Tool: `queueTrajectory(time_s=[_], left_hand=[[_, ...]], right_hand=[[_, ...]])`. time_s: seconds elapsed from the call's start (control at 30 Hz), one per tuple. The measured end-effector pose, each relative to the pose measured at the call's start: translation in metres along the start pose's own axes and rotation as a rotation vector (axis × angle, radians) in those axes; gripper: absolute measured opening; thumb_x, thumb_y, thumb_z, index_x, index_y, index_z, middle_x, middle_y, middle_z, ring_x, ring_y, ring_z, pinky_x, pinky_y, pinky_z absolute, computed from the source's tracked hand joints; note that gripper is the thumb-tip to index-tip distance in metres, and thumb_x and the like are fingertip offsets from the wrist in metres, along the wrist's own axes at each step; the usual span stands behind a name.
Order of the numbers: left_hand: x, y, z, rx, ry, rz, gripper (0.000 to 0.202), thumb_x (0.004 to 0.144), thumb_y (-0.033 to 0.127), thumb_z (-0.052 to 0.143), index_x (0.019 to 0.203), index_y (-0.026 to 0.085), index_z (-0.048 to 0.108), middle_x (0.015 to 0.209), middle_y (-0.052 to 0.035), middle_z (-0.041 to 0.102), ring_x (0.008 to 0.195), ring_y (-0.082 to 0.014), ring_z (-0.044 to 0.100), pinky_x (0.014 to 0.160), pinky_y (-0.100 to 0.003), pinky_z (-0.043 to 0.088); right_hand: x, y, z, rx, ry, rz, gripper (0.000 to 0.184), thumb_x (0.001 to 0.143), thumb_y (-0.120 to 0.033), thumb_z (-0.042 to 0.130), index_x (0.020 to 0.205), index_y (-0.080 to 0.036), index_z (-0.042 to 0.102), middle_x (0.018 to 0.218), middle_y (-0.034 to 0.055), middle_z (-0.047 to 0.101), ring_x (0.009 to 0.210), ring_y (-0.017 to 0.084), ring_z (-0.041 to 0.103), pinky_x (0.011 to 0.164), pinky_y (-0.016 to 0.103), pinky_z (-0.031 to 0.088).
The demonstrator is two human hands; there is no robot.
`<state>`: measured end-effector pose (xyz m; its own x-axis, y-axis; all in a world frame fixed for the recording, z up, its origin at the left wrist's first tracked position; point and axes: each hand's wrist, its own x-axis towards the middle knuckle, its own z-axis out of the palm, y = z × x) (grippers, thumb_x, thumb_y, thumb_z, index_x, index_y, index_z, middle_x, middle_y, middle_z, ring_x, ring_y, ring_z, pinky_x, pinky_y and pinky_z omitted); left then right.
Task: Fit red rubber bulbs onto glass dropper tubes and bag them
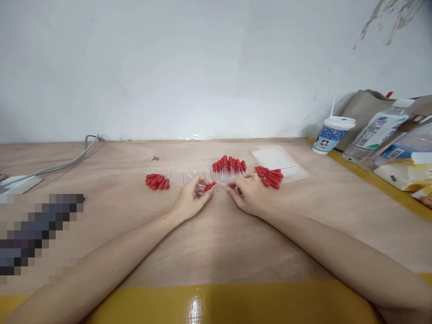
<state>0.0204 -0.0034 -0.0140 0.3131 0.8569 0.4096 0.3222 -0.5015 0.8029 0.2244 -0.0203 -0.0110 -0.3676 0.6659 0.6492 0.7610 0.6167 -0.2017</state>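
My left hand (194, 196) pinches a red rubber dropper bulb (210, 186) between thumb and fingers. Opposite it, my right hand (249, 192) grips a clear dropper tube (221, 183), whose end meets or nearly meets the bulb's mouth. Behind my hands stretches a row of clear tubes (177, 177). Several droppers with red bulbs fitted (229, 164) lie side by side beyond my right hand. One pile of loose red bulbs (157, 181) sits left of the tubes; another pile (270, 176) is just right of my right hand.
Clear plastic bags (278, 159) lie behind the right pile. Farther right stand a paper cup with a straw (332, 135), a plastic bottle (378, 130) and a beige bag (359, 110). A grey cable (72, 161) runs along the left, above a pixelated dark object (40, 234).
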Motion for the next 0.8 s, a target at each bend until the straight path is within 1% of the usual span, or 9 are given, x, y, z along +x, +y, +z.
queueTrajectory(time_s=[0.07, 0.17, 0.23, 0.33, 0.43, 0.57, 0.67, 0.73, 0.8], left_hand=[[0.000, -0.001, 0.000, 0.019, 0.014, -0.003, 0.027, 0.076, 0.031, 0.059, 0.101, 0.019, 0.054, 0.086, -0.0035, 0.064, 0.075, -0.0145, 0.062, 0.065, -0.025, 0.050], [0.002, -0.004, 0.000, 0.099, 0.006, -0.019, 0.026, 0.077, 0.037, 0.059, 0.094, 0.019, 0.063, 0.086, -0.0045, 0.068, 0.077, -0.0172, 0.063, 0.070, -0.029, 0.051], [0.003, -0.006, -0.001, 0.095, -0.007, -0.028, 0.025, 0.077, 0.039, 0.058, 0.088, 0.019, 0.067, 0.079, -0.0035, 0.069, 0.071, -0.0172, 0.063, 0.067, -0.029, 0.051], [0.003, -0.007, -0.002, 0.021, -0.019, -0.025, 0.024, 0.077, 0.038, 0.058, 0.086, 0.018, 0.068, 0.070, -0.0017, 0.068, 0.062, -0.0152, 0.063, 0.062, -0.027, 0.051], [0.002, -0.006, -0.003, 0.007, -0.040, 0.013, 0.021, 0.077, 0.035, 0.059, 0.084, 0.017, 0.068, 0.068, -0.0017, 0.067, 0.057, -0.0134, 0.061, 0.058, -0.025, 0.051], [0.000, -0.003, -0.005, 0.058, -0.130, 0.097, 0.021, 0.079, 0.034, 0.057, 0.084, 0.016, 0.068, 0.071, -0.0025, 0.067, 0.055, -0.0114, 0.059, 0.054, -0.022, 0.048], [-0.001, -0.001, -0.006, 0.148, -0.203, 0.166, 0.019, 0.082, 0.031, 0.055, 0.085, 0.017, 0.068, 0.075, -0.0022, 0.068, 0.060, -0.0112, 0.059, 0.059, -0.022, 0.048], [-0.001, 0.000, -0.006, 0.214, -0.213, 0.193, 0.018, 0.083, 0.030, 0.054, 0.085, 0.019, 0.068, 0.078, -0.0018, 0.068, 0.067, -0.0124, 0.061, 0.064, -0.023, 0.048], [0.000, 0.000, -0.005, 0.257, -0.180, 0.194, 0.018, 0.082, 0.032, 0.055, 0.084, 0.019, 0.068, 0.079, -0.0018, 0.068, 0.070, -0.0135, 0.062, 0.065, -0.023, 0.048]], right_hand=[[-0.001, 0.000, 0.001, 0.033, -0.010, -0.030, 0.016, 0.087, -0.027, 0.042, 0.084, -0.018, 0.056, 0.075, 0.0000, 0.065, 0.063, 0.011, 0.055, 0.083, 0.032, 0.028], [-0.001, -0.001, 0.004, 0.103, -0.023, -0.046, 0.015, 0.087, -0.027, 0.044, 0.084, -0.018, 0.056, 0.072, -0.0001, 0.064, 0.062, 0.011, 0.054, 0.078, 0.031, 0.031], [0.000, -0.001, 0.005, 0.166, -0.035, -0.044, 0.014, 0.086, -0.025, 0.045, 0.084, -0.018, 0.056, 0.072, 0.0000, 0.064, 0.062, 0.012, 0.054, 0.074, 0.030, 0.032], [0.001, 0.000, 0.005, 0.245, -0.073, -0.048, 0.012, 0.085, -0.022, 0.047, 0.085, -0.017, 0.058, 0.074, -0.0003, 0.065, 0.064, 0.012, 0.055, 0.072, 0.029, 0.032], [0.004, 0.002, 0.000, 0.270, -0.108, -0.047, 0.011, 0.084, -0.020, 0.050, 0.084, -0.018, 0.061, 0.076, -0.0010, 0.067, 0.064, 0.011, 0.056, 0.072, 0.029, 0.030], [0.006, 0.009, -0.008, 0.233, -0.163, -0.081, 0.011, 0.084, -0.022, 0.053, 0.083, -0.020, 0.064, 0.077, -0.0012, 0.069, 0.060, 0.011, 0.054, 0.070, 0.029, 0.028], [0.006, 0.014, -0.009, 0.182, -0.202, -0.153, 0.012, 0.084, -0.023, 0.052, 0.084, -0.022, 0.064, 0.076, -0.0012, 0.069, 0.058, 0.011, 0.052, 0.069, 0.030, 0.026], [0.005, 0.013, -0.008, 0.107, -0.197, -0.204, 0.015, 0.085, -0.021, 0.049, 0.085, -0.021, 0.064, 0.076, -0.0010, 0.068, 0.060, 0.011, 0.052, 0.069, 0.030, 0.025], [0.004, 0.009, -0.006, 0.008, -0.146, -0.235, 0.017, 0.086, -0.019, 0.046, 0.085, -0.020, 0.063, 0.074, 0.0002, 0.067, 0.061, 0.012, 0.052, 0.068, 0.031, 0.024]])
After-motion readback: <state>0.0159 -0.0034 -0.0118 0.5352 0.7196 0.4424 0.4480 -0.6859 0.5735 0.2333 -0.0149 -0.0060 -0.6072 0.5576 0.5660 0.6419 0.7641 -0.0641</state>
